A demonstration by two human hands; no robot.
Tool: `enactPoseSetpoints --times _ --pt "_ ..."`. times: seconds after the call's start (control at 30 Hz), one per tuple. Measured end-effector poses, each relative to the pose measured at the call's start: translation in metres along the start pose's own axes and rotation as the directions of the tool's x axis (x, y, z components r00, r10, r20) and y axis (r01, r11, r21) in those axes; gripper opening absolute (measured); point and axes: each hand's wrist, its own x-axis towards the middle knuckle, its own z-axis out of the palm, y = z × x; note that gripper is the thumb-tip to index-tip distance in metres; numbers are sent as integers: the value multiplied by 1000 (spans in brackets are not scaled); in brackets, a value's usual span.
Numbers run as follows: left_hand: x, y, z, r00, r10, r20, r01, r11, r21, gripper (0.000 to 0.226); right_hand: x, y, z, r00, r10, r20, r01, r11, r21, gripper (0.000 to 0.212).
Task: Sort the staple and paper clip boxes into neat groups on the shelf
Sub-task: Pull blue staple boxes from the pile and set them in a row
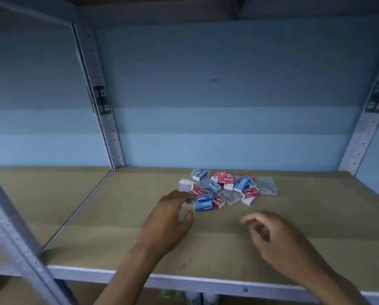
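Observation:
A mixed heap of small boxes (226, 187) lies toward the back of the brown shelf board (118, 227): blue staple boxes (204, 202), red boxes (222, 178), white ones and clear packets of paper clips (266, 185). My left hand (168, 221) hovers just left of the heap's front, fingers relaxed and spread, fingertips close to a blue box, holding nothing. My right hand (278, 238) hovers in front of the heap and apart from it, fingers loosely curled and empty.
Grey perforated metal uprights stand at the back left (104, 119) and back right (364, 130), with another upright near the front left (14, 243). A light blue wall (217, 95) closes the back. The shelf's white front edge (184, 280) runs below my wrists.

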Motion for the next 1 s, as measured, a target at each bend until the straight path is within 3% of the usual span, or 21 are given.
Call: enactPoseSetpoints --times 0.13,0.37,0.6,0.7,0.87,1.0 --pt "31 -12 30 998 -28 60 24 998 58 47 41 -9 39 971 -195 140 210 972 -101 45" --pt "43 -36 61 994 0 110 -27 971 240 47 82 4 80 942 -267 202 308 927 -215 52" --pt "57 -34 64 991 -111 75 81 943 322 33 105 -3 98 979 -195 56 202 922 -331 29" --pt "59 -38 64 993 -101 58 77 941 329 29 105 -2 98 973 -229 18 223 921 -319 21" --pt "59 -42 50 996 -79 45 71 985 160 41 97 -7 79 984 -174 36 177 957 -230 5" --pt "51 -39 35 998 -66 24 66 998 -3 22 80 -6 55 996 -2 84 8 997 -76 6"
